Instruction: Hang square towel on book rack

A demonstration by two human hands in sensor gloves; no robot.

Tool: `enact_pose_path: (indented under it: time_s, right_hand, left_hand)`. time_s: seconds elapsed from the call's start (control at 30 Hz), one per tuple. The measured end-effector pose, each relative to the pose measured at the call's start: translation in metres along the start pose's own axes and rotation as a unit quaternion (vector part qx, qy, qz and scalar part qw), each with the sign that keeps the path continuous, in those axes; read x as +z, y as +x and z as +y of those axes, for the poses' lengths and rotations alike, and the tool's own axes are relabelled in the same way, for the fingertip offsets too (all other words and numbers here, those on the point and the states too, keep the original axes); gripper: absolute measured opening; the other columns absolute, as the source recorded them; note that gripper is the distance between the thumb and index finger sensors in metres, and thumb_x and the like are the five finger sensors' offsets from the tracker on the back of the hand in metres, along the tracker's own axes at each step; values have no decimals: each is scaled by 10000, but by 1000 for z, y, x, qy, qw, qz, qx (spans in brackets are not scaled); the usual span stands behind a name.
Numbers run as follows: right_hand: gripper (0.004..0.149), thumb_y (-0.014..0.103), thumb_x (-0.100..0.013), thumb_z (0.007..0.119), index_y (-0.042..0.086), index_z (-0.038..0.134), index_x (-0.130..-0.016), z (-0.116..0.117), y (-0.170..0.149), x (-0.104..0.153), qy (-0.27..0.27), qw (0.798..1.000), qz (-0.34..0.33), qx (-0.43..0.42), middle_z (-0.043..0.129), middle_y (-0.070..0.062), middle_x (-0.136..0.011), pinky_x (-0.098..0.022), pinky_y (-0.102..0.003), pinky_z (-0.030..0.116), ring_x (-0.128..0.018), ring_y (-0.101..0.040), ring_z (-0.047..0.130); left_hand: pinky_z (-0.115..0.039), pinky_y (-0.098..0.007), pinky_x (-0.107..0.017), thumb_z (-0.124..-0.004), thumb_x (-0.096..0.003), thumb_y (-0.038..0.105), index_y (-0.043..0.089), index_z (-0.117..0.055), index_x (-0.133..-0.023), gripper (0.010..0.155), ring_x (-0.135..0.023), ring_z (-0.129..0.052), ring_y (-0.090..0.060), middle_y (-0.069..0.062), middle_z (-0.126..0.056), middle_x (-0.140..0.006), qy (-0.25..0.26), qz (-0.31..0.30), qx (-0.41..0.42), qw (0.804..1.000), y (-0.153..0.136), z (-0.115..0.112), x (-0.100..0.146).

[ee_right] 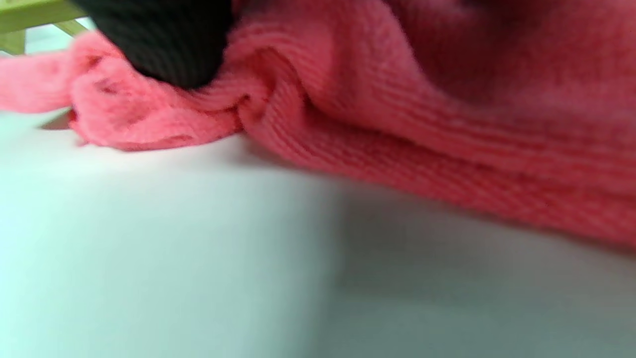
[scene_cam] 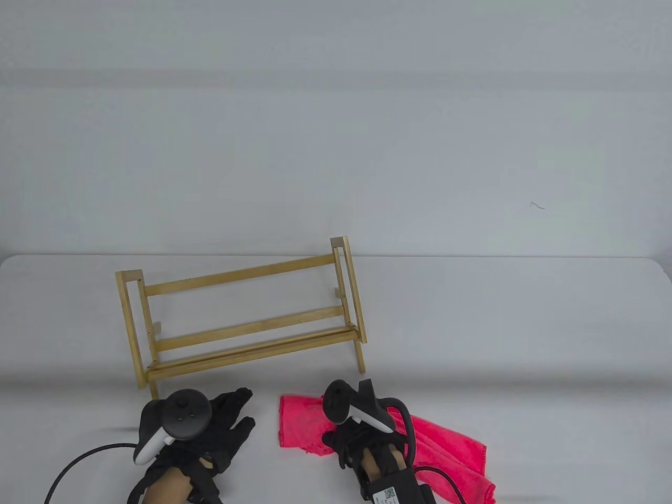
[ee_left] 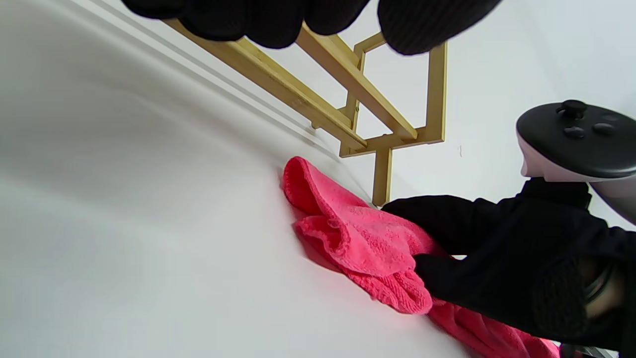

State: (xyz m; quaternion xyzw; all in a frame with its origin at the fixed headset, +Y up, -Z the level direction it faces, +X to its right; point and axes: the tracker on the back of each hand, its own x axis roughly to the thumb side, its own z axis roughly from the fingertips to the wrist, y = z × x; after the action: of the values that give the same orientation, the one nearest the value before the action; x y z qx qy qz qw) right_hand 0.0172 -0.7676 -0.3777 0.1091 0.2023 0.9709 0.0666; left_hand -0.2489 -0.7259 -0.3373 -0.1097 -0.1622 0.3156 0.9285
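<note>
Towel (scene_cam: 446,446), pink and crumpled on the bench (scene_cam: 525,341), is pinched at its left part by the right grip (scene_cam: 362,436); the left grip (scene_cam: 210,430) is kept open beside it, nothing held.

A smooth, matte white surface (scene_cam: 525,341) with rounded far corners fills the lower half of the table view. Behind it rises a plain pale grey wall (scene_cam: 336,131), which bears a small dark squiggly mark (scene_cam: 536,206) toward its right side.
</note>
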Motion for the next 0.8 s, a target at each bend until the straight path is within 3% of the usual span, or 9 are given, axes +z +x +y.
enact_pose_path:
  time_s: [0.23, 0.53, 0.8]
  right_hand:
    - [601, 385, -418, 810, 234, 564, -946, -1, 7, 10, -45, 999, -22, 11, 652, -36, -919, -727, -547, 457, -844, -277, 725]
    - [521, 311, -403, 862, 200, 679, -878, -7, 3, 19, -77, 996, -40, -22, 767, -53, -823, -702, -542, 527, -737, -269, 833]
    - [524, 310, -404, 863, 190, 678, -879, -34, -14, 35, -152, 972, -47, -173, 772, -60, -817, -699, -544, 532, -723, -270, 843]
  left_hand:
    - [-524, -606, -680, -665, -569, 413, 114, -432, -1076, 633, -954, -526, -473, -211, -481, -1057, -21, -1, 6, 1000, 2, -8, -4]
    - [-525, -605, -680, -665, -569, 413, 113, -428, -1077, 636, -954, -528, -473, -211, -482, -1056, -34, -2, 1, 999, 4, -13, -8]
    - [-525, -605, -680, -664, -569, 414, 114, -424, -1078, 637, -956, -524, -472, -209, -479, -1058, -26, -9, 11, 1000, 4, -12, -8]
